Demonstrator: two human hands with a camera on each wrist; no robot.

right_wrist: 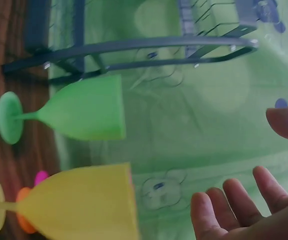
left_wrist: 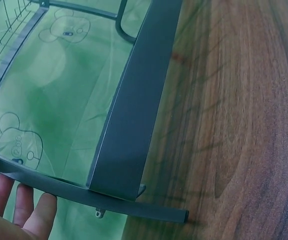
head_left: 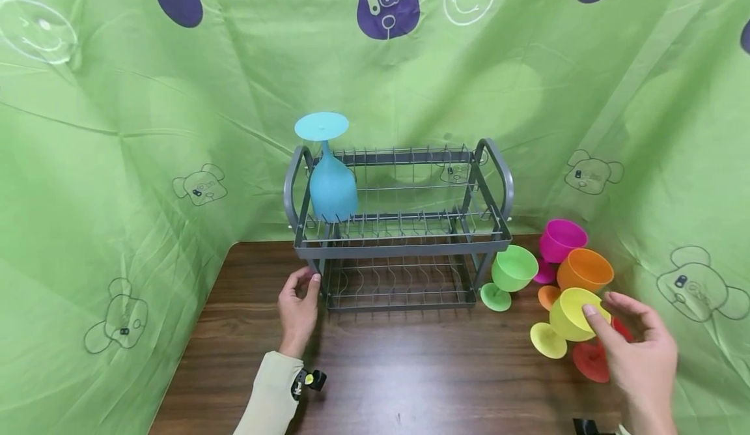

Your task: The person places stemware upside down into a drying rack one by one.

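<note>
My left hand (head_left: 299, 308) grips the lower left leg of a grey two-tier dish rack (head_left: 404, 251). In the left wrist view, its fingers (left_wrist: 26, 205) lie around the leg's bar. A blue goblet (head_left: 333, 191) stands upside down in the top tier, at the left end. Over on the right, my right hand (head_left: 641, 350) hovers beside a yellow goblet (head_left: 571, 318), thumb and fingers spread. The right wrist view shows a gap between that hand and the yellow goblet's rim. A red goblet (head_left: 590, 361) is partly hidden behind the yellow one and the hand.
Upright near the rack's right side are a green goblet (head_left: 514, 269), an orange goblet (head_left: 584, 271) and a magenta goblet (head_left: 561, 241). Everything stands on a dark wooden table (head_left: 398, 383). Green printed cloth (head_left: 146, 226) surrounds the table at the back and sides.
</note>
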